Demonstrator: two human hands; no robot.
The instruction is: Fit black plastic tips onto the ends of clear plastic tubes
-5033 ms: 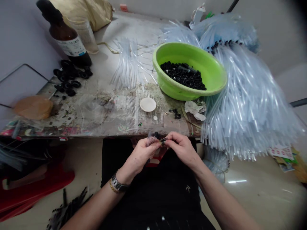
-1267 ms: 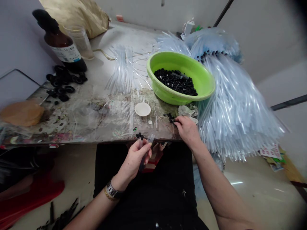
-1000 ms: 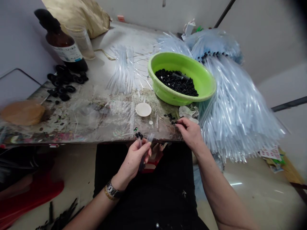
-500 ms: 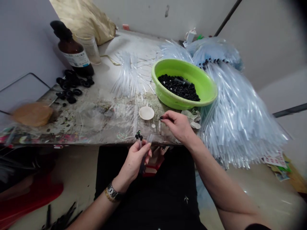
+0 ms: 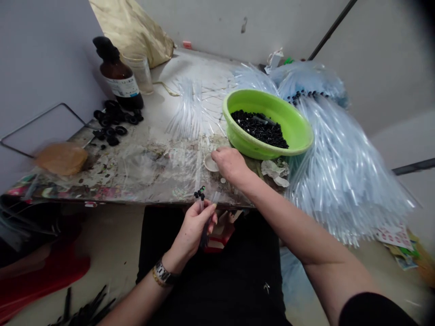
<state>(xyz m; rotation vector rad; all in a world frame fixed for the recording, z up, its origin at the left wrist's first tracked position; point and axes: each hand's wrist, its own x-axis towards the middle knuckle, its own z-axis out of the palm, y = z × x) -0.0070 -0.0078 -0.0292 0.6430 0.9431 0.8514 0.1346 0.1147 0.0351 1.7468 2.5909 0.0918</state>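
My left hand (image 5: 197,225) is closed round a small bunch of clear tubes (image 5: 201,205), several with black tips, at the table's front edge. Over the small white dish (image 5: 210,164) my right hand (image 5: 231,164) has its fingers pinched together; the fingertips are at the dish, and what they hold is hidden. A green basin (image 5: 268,146) full of small black parts (image 5: 260,129) stands just behind and right of my right hand. Loose clear tubes (image 5: 188,111) lie on the table behind the dish.
Large bundles of clear tubes (image 5: 343,163) hang over the table's right side. Back left stand a brown bottle (image 5: 120,81) and a clear cup (image 5: 142,74), with black rings (image 5: 110,115) before them. A brown block (image 5: 61,158) lies far left, crumpled plastic (image 5: 276,173) below the basin.
My right hand has moved left and forward to the white dish, and the black piece in its fingers no longer shows. My left hand still holds the tubes. The view has shifted slightly.
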